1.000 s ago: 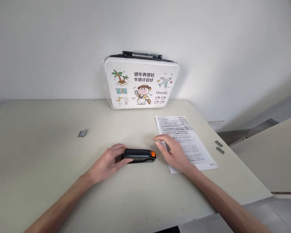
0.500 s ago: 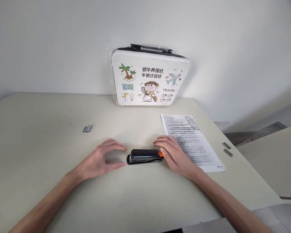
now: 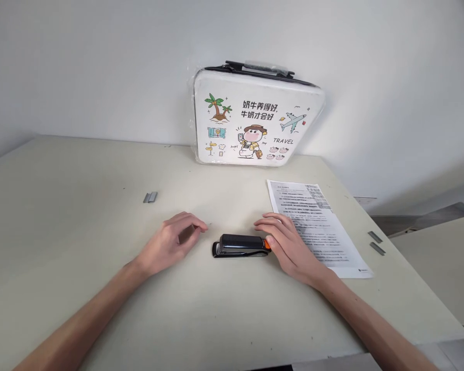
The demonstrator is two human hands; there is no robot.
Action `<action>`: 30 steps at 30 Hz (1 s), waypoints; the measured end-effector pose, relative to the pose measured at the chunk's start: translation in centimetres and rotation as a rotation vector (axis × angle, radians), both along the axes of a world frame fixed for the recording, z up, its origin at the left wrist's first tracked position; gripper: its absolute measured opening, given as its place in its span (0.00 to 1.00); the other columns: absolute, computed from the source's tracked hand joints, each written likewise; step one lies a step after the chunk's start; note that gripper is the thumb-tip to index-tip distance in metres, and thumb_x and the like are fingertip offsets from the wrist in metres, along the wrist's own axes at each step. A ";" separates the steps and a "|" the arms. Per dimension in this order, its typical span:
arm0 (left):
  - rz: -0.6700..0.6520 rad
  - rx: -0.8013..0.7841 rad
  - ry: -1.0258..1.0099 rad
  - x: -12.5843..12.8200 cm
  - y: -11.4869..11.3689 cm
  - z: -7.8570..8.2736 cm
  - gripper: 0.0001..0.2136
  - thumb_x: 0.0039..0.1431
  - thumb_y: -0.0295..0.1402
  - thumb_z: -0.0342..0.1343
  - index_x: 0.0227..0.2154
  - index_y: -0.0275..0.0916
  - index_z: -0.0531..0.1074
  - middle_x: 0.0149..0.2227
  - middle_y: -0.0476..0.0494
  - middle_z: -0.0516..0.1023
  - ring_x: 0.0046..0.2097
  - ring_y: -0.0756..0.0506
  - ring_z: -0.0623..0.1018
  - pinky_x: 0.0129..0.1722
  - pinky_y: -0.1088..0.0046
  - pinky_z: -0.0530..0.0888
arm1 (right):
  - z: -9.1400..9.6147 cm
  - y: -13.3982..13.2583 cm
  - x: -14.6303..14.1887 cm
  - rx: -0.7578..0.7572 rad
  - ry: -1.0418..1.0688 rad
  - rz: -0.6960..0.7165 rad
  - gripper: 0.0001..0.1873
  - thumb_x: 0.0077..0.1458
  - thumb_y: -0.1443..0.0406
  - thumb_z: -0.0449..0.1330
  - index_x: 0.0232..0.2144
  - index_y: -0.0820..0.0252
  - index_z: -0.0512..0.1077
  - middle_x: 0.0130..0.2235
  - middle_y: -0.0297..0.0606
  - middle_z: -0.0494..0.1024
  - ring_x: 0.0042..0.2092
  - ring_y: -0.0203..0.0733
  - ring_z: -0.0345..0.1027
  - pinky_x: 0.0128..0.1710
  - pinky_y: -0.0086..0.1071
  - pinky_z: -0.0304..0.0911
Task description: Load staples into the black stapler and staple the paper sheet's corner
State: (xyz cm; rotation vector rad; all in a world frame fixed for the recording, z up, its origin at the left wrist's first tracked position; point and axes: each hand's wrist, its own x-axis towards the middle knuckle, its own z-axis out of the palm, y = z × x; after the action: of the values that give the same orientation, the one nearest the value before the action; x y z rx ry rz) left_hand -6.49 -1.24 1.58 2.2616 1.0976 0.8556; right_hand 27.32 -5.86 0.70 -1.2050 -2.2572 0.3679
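1. Head view: a black stapler (image 3: 242,243) rests on the table (image 3: 170,319) between the hands, its long axis running roughly left to right.
2. The right hand (image 3: 288,245) is nearer: its thumb lies at the stapler's orange end (image 3: 267,244), fingers spaced wide from the thumb on the far side. Whether the thumb presses cannot be told.
3. The left hand (image 3: 178,239) sits apart from the stapler's other end, narrow, thumb and fingertips together, nothing visible in them.
4. A printed sheet (image 3: 319,232) lies partly under the right hand; two staple strips (image 3: 376,243) lie beyond it, and further strips (image 3: 150,197) lie farther back on the left.
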 end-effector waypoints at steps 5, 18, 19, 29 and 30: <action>0.054 0.037 -0.020 0.1 0.0 0.2 0.09 0.73 0.33 0.51 0.42 0.42 0.78 0.41 0.45 0.83 0.41 0.46 0.80 0.40 0.69 0.75 | -0.1 -0.1 0.1 -0.033 -0.038 -0.012 0.21 0.75 0.64 0.43 0.62 0.47 0.67 0.63 0.41 0.73 0.70 0.54 0.57 0.67 0.59 0.61; 0.215 -0.096 -0.054 0.2 0.0 0.7 0.11 0.69 0.37 0.52 0.40 0.42 0.78 0.41 0.44 0.84 0.42 0.43 0.82 0.40 0.68 0.76 | 0.1 -0.2 0.0 -0.010 0.010 -0.018 0.20 0.76 0.63 0.43 0.60 0.47 0.69 0.60 0.41 0.75 0.68 0.53 0.61 0.66 0.59 0.63; 0.211 -0.096 -0.049 0.2 0.0 0.7 0.11 0.69 0.37 0.52 0.40 0.42 0.79 0.41 0.44 0.84 0.41 0.44 0.82 0.40 0.68 0.76 | 0.2 -0.2 -0.1 -0.006 0.019 -0.013 0.20 0.76 0.63 0.44 0.60 0.47 0.69 0.60 0.42 0.76 0.67 0.53 0.63 0.66 0.59 0.64; 0.171 -0.065 -0.039 0.4 -0.2 0.7 0.12 0.70 0.37 0.51 0.39 0.41 0.78 0.39 0.45 0.84 0.34 0.47 0.78 0.34 0.70 0.73 | 0.5 -0.4 -0.3 0.025 0.070 0.028 0.18 0.76 0.63 0.44 0.57 0.49 0.70 0.56 0.44 0.78 0.62 0.53 0.68 0.62 0.56 0.66; 0.168 -0.067 -0.038 0.4 -0.2 0.6 0.12 0.70 0.38 0.51 0.40 0.41 0.78 0.39 0.44 0.83 0.34 0.47 0.78 0.33 0.70 0.72 | 0.5 -0.4 -0.3 0.023 0.070 0.032 0.18 0.76 0.63 0.44 0.57 0.49 0.70 0.56 0.44 0.78 0.62 0.53 0.68 0.61 0.56 0.66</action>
State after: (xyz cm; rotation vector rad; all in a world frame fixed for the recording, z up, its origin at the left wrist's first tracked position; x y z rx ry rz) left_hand -6.13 -1.44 2.21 2.1129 1.2932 0.9104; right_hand 26.98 -6.25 1.24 -1.1277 -2.2173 0.3893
